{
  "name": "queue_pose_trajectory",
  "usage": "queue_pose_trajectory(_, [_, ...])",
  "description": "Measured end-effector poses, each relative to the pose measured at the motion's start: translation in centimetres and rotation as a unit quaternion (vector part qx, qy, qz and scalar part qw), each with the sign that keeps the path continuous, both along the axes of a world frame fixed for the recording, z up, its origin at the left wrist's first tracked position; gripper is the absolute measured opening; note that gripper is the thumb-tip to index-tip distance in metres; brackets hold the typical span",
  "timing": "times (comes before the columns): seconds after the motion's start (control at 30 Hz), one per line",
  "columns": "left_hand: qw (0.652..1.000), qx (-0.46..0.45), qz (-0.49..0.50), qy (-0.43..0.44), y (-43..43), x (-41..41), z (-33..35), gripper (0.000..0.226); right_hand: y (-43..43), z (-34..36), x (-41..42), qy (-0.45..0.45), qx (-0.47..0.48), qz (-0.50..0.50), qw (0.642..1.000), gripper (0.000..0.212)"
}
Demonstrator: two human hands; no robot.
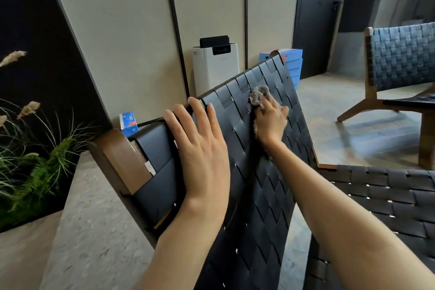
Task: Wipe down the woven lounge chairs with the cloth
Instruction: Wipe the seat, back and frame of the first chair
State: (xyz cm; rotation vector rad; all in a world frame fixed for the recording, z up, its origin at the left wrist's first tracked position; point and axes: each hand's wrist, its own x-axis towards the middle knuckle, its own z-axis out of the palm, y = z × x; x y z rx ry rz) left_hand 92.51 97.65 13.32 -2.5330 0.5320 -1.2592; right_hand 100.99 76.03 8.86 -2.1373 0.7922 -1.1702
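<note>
While the left hand [200, 148] lies flat, bracing the chair backrest [254, 195], the right hand [270, 122] clutching the cloth [257, 95] should sweep firmly along each woven strap.

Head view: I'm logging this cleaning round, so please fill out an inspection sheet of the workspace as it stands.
Surface: woven backrest of the near lounge chair, with dark straps on a wooden frame; its seat lies to the right.
Job's things: grey cloth on the upper backrest; second lounge chair stands far right.
Clutter: dark pouch at the frame's left side; blue box behind it; stacked blue boxes by the wall.
Hands: left hand rests flat near the backrest's top edge; right hand holds the cloth against the weave.
Cables: nothing seen.
Surroundings: white air purifier against the panelled wall; plants at left.
</note>
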Motion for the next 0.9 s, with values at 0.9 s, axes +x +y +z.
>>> queue_pose_trajectory(0.9, [0.999, -0.032, -0.012, 0.024, 0.3, -0.2, 0.2, 0.056, -1.7, 1.8, 1.9, -0.130, -0.122, 0.062, 0.982, 0.049])
